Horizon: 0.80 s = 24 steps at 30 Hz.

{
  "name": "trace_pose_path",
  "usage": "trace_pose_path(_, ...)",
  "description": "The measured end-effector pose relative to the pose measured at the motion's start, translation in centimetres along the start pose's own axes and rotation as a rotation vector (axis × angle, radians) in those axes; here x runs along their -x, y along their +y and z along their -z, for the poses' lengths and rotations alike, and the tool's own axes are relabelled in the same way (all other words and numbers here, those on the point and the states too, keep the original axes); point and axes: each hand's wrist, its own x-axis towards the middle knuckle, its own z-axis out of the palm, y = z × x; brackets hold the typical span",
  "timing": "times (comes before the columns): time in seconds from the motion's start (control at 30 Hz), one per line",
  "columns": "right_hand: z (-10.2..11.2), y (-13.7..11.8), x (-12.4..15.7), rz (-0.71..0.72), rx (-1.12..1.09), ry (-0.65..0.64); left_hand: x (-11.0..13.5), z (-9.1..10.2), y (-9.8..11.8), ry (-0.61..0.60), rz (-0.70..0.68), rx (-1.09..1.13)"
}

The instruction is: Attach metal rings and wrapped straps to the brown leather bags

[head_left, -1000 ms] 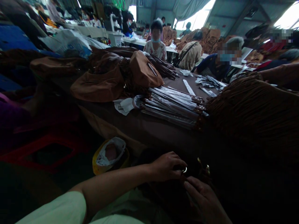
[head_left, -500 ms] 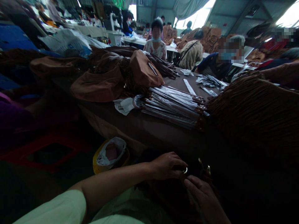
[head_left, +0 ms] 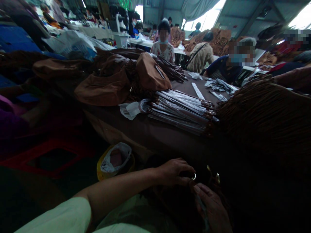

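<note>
My left hand (head_left: 173,173) reaches in from the lower left in a pale green sleeve, its fingertips pinching a small silver metal ring (head_left: 193,176). The ring sits at the top of a dark brown leather bag (head_left: 175,204) lying in my lap, mostly lost in shadow. My right hand (head_left: 211,207) is closed on the leather just below the ring. Small brass fittings (head_left: 212,173) glint to the right of the ring. Their exact shape is hidden by the dark.
A brown-covered table (head_left: 155,134) holds plastic-wrapped bundles (head_left: 181,113), brown bags (head_left: 152,72) and a fringed brown bag (head_left: 264,113) close on my right. A yellow bag (head_left: 115,160) and red crate (head_left: 53,158) sit low on the left. Co-workers (head_left: 163,43) sit beyond.
My right hand has turned slightly on the leather, with its wrist drawn in. My left hand stays at the ring, and the view has shifted a little.
</note>
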Motion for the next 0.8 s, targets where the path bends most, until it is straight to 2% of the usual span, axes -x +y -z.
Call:
trace_pose_path(0.23,-0.5,-1.1,0.6,0.048,0.104,0.015,0.1,0.0,-0.4,-0.020,-0.099,-0.061)
trace_pose_path(0.5,-0.4,-0.4,0.3,0.018,-0.010,0.035,0.4,1.2,0.0,-0.132,-0.156,-0.017)
trace_pose_path(0.67,0.1,-0.4,0.2,-0.008,-0.068,0.023,0.5,0.0,-0.6,-0.030,-0.079,0.046)
trace_pose_path(0.8,-0.1,-0.8,0.6,-0.060,-0.096,0.081,0.4,-0.5,-0.6,-0.012,-0.060,0.089)
